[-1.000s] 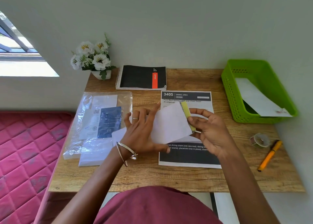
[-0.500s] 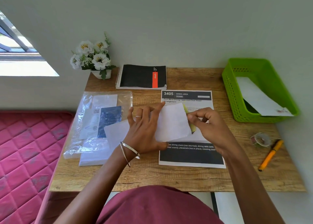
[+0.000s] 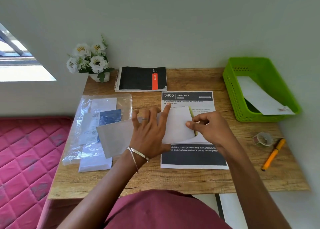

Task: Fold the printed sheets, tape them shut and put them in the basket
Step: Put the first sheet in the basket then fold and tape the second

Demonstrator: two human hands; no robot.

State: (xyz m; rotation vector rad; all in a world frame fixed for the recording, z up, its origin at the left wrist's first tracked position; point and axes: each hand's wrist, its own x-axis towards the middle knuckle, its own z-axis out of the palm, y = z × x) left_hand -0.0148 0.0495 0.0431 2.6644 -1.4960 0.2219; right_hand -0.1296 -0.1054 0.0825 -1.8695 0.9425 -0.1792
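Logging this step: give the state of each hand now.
Left hand: open, fingers spread flat on the folded sheet.
Right hand: pinching the folded sheet's edge.

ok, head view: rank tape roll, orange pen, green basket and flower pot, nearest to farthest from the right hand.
From the right hand:
1. Tape roll, on the desk just to its right.
2. Orange pen, right of the roll; green basket, back right. Too close to call.
3. Flower pot, back left corner, beyond the left hand.

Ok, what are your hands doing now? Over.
Left hand flat, pressing folded sheet. Right hand pinching its edge. Tape roll untouched. Basket unobstructed.
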